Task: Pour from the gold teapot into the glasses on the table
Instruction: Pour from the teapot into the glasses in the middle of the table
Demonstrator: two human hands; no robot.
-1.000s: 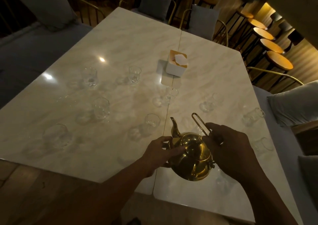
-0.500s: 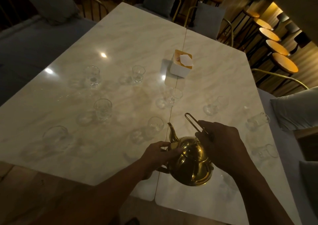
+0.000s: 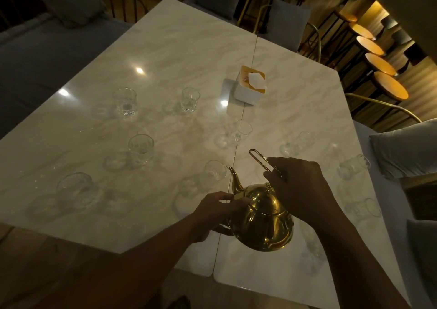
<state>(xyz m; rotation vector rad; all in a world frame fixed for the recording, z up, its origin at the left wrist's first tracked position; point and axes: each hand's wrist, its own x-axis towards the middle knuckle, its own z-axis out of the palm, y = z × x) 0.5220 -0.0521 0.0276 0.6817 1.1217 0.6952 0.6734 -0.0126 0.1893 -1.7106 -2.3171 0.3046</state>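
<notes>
Head view: right fingers (image 3: 272,170) curled tight round the wire handle (image 3: 259,158), right hand (image 3: 305,190) carrying the gold teapot (image 3: 262,219). Left fingers (image 3: 236,200) close together, tips on the pot's shoulder at the spout (image 3: 235,178) base; whether they pinch or just press is too dim to tell. Left hand (image 3: 212,211) steadies. The teapot is off the table (image 3: 165,48), near its front edge over the seam, spout tip just beside the nearest glass (image 3: 214,171). Progress: no stream visible and every glass looks empty, so pouring seems not yet started and all glasses are left. Versus a second ago: spout closer to that glass, same grips.
</notes>
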